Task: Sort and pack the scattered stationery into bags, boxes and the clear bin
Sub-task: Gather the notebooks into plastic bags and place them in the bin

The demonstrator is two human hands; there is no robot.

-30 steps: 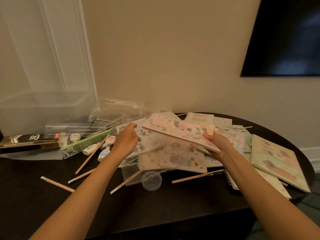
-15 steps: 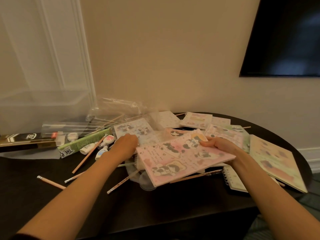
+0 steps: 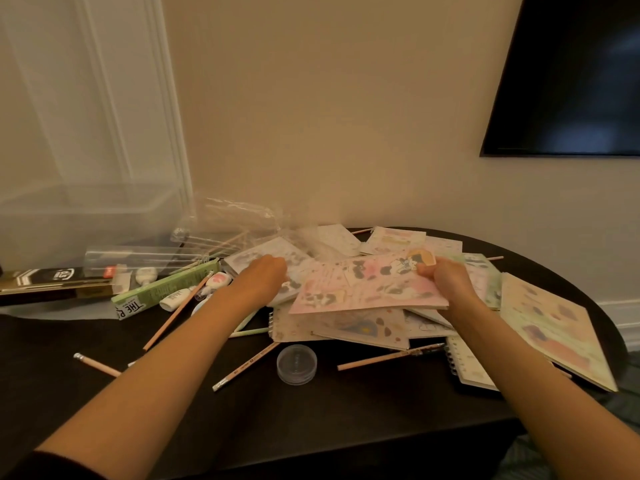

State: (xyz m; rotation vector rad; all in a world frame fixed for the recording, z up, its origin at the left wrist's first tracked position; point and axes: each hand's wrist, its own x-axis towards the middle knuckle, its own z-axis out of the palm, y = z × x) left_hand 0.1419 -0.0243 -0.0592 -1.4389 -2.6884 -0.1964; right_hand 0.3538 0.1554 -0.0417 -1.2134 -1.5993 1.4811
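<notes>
A single wide-angle camera is riding on the person's head, facing forward and down along both forearms to the left hand [image 3: 264, 279] and right hand [image 3: 447, 283]. It is sitting close above the dark table [image 3: 311, 427], also catching the wall [image 3: 329, 116] behind.

I see a pink cartoon-print notebook [image 3: 370, 289] held nearly flat at centre frame, pinched at its right edge by the right hand [image 3: 448, 284], over a heap of patterned notebooks [image 3: 349, 327]. Wooden pencils [image 3: 177, 311] lie scattered lower left. A green box [image 3: 166, 289], black box [image 3: 52, 284], crumpled clear bag [image 3: 235, 220] and clear bin [image 3: 69, 220] sit at left.
</notes>
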